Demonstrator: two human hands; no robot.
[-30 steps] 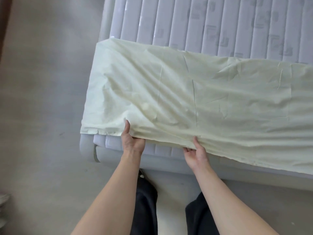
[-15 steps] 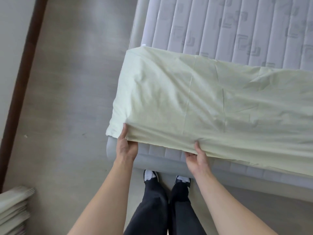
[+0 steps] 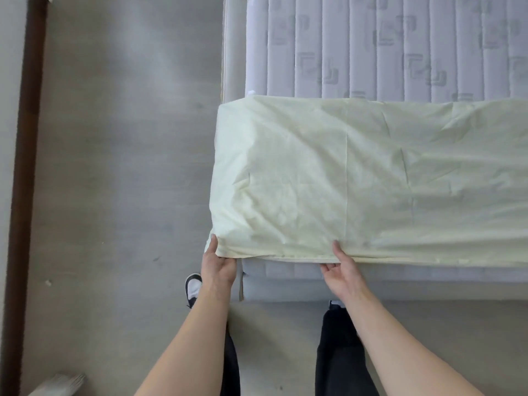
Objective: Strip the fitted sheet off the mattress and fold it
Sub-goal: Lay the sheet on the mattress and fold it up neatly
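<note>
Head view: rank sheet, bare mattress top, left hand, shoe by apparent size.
1. sheet, largest.
2. mattress, bare quilted top, cropped by the frame.
3. left hand, pinching the sheet corner.
4. shoe, partly hidden behind the forearm, so its rank below the hand is unsure.

Light: soft, even daylight; bright overall
Shadows: faint, diffuse in the sheet folds
Sharpness: mild softness throughout
Edges: wide-angle bending

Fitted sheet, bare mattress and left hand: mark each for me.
fitted sheet (image 3: 357, 178): head view, middle of the pale yellow folded cloth.
mattress (image 3: 371, 52): head view, bare quilted top beyond the sheet.
left hand (image 3: 218, 265): head view, back of the hand gripping the sheet's corner.
</note>
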